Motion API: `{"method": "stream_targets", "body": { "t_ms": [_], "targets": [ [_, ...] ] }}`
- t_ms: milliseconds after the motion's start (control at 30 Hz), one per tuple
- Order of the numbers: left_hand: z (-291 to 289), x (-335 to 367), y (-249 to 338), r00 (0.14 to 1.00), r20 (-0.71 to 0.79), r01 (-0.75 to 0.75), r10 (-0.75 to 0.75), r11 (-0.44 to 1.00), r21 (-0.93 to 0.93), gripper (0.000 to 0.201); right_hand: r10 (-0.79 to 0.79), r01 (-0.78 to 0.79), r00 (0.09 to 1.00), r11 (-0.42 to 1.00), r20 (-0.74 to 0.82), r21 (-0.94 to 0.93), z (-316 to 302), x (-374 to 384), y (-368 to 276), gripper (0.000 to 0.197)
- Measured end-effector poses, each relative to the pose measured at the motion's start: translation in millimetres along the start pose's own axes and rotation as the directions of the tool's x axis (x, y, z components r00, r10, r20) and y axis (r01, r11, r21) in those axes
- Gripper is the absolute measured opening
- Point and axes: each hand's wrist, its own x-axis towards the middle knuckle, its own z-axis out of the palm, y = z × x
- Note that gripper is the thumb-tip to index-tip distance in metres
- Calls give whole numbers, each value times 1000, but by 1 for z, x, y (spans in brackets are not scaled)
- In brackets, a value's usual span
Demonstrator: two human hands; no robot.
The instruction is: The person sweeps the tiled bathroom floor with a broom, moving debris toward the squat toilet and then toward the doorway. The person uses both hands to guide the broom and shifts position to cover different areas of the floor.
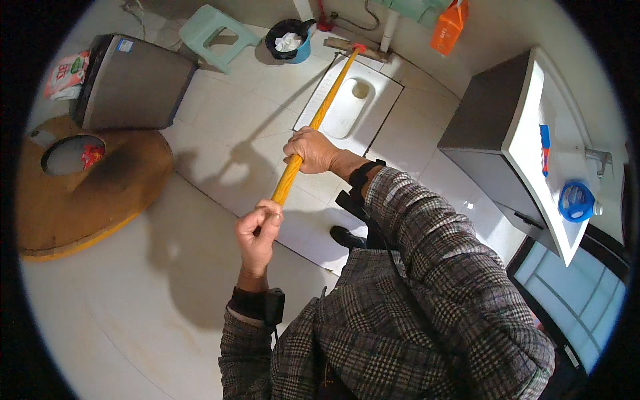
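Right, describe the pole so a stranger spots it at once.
Find the white squat toilet in the tiled floor. Across its left side in view slants the pole, gripped by the right hand, with the left hand at its near end. Nothing nearby is as long, thin and yellow.

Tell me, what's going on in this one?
Someone in a plaid coat is holding a long yellow handle with both hands. The left hand grips its near end and the right hand is closed around it farther along. The handle passes over a white squat toilet to a flat head just beyond it. A blue bin stands to the left of that head.
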Motion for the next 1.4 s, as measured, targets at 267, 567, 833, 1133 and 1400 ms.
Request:
{"method": "stream_targets", "body": {
  "t_ms": [267, 567, 833, 1133, 1400],
  "targets": [
    [0, 2, 80, 900, 196, -386, 390, 921, -63, 32, -75, 99, 983, 986, -170, 136, -14, 3, -44, 20],
    [23, 30, 108, 961, 128, -243, 246, 969, -36, 36, 89, -76, 989, 991, -118, 111, -44, 17, -38, 11],
    [31, 48, 100, 980, 65, -185, 187, 982, -26, 36, 88, -75, 987, 993, -135, 94, -58, 28, -9, 11],
    [-14, 10, 143, 855, 281, -449, 436, 893, -18, 32, 39, 24, 974, 962, -223, 271, -37, 44, -71, 15],
    [-20, 30, 70, 900, 261, -399, 348, 901, 173, 39, 19, -14, 997, 998, -77, 61, -28, 48, -22, 21]
  ]
}}
